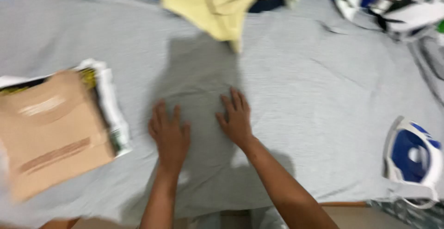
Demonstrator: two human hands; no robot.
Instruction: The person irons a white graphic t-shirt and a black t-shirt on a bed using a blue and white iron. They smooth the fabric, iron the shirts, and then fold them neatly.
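A large grey cloth lies spread over the work surface. My left hand rests flat on it near the front middle, fingers apart. Just to its right, my right hand also presses flat on the grey cloth with fingers spread. Neither hand holds anything. The picture is blurred by motion.
A brown cardboard piece lies on white printed paper at the left. A blue and white iron sits at the right edge. Yellow cloth is piled at the back, with dark and white items at the back right.
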